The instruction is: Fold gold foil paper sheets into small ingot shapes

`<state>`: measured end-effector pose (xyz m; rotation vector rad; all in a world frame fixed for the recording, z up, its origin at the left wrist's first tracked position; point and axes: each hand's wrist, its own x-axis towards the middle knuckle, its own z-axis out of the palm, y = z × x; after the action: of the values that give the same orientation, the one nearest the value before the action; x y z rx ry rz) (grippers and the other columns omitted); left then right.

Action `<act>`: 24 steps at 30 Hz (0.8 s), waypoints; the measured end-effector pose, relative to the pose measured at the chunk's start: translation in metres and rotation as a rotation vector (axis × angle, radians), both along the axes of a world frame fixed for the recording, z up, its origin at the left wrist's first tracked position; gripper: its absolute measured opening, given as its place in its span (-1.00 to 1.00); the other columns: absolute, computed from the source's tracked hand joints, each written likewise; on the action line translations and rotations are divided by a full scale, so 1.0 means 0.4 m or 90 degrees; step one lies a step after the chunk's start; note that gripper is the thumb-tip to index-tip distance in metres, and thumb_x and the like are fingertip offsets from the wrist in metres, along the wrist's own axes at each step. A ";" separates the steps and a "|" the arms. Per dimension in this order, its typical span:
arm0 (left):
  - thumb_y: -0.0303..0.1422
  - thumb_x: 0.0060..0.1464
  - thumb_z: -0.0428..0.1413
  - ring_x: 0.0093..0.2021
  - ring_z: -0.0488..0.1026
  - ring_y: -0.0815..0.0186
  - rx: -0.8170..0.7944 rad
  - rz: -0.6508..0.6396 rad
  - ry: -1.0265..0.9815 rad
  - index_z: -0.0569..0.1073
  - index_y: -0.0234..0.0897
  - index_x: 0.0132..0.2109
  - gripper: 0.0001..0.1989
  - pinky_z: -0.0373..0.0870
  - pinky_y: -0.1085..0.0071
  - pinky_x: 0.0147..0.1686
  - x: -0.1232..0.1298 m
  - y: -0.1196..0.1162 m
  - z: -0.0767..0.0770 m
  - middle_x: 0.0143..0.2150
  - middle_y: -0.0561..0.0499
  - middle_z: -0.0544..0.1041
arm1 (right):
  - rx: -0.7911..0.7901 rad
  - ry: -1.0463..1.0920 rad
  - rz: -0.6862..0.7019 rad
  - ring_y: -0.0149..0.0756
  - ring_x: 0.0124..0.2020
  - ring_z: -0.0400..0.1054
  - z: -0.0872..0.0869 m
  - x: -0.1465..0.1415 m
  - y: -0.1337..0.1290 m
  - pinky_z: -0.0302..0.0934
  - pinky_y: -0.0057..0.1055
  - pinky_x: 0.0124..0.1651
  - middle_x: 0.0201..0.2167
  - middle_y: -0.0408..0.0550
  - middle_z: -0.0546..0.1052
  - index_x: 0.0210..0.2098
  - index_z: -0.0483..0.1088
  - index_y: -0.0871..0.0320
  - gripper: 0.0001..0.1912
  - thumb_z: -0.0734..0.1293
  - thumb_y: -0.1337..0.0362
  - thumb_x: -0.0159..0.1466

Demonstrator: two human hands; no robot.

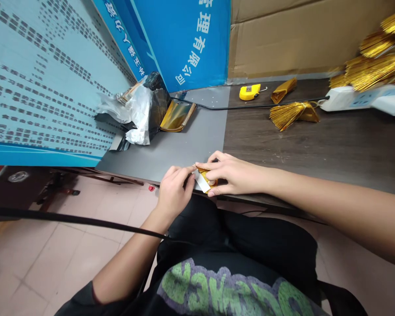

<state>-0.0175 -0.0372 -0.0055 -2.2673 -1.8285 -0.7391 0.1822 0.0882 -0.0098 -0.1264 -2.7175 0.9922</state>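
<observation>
A small sheet of gold foil paper [203, 181] with a white strip on its face lies at the front edge of the table. My right hand [227, 172] rests over its right side, fingers bent and pressing the paper down. From the left, my left hand [177, 186] pinches the upper left corner of the sheet between thumb and fingers. The fingertips of both hands meet near that corner. Part of the gold paper is hidden beneath my right fingers.
A stack of gold sheets [177, 116] lies beside crumpled plastic bags [141, 107]. Behind are a yellow tape measure [249, 92], a folded gold piece [284, 90], a fanned gold bundle [291, 115], a power strip [344, 98] and more gold bundles [375, 70]. A black cable [237, 107] crosses the table.
</observation>
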 end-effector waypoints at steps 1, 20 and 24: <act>-0.45 0.27 0.12 -0.22 0.49 0.35 -0.006 -0.001 0.002 0.51 -0.27 -0.02 -0.84 0.47 0.43 -0.16 -0.001 -0.002 0.000 -0.13 0.06 0.68 | 0.000 0.001 0.001 0.02 0.10 0.15 0.000 0.000 0.000 0.17 -0.01 0.14 0.28 0.05 0.42 -0.33 0.50 0.15 -0.70 0.41 0.04 0.33; -0.45 0.32 -0.08 0.14 0.47 0.21 -0.288 0.124 -0.109 0.36 -0.16 0.07 -0.74 0.34 0.17 0.05 0.023 -0.013 0.053 0.17 0.01 0.57 | 0.070 0.048 0.029 -0.06 -0.02 0.20 0.010 -0.004 -0.006 0.24 -0.08 0.07 0.03 0.08 0.53 -0.37 0.50 0.18 -0.70 0.38 0.09 0.37; -0.40 0.32 -0.09 0.23 0.44 0.16 -0.321 0.121 -0.177 0.30 -0.18 0.04 -0.81 0.32 0.05 0.14 0.024 -0.004 0.071 0.17 -0.05 0.57 | 0.064 0.037 0.029 -0.06 -0.02 0.21 0.015 -0.006 -0.007 0.25 -0.09 0.07 0.02 0.06 0.55 -0.36 0.51 0.17 -0.70 0.36 0.09 0.38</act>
<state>-0.0079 -0.0390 0.0229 -2.3009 -2.5677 -0.6441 0.1800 0.0853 -0.0039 -0.0175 -2.7219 0.8560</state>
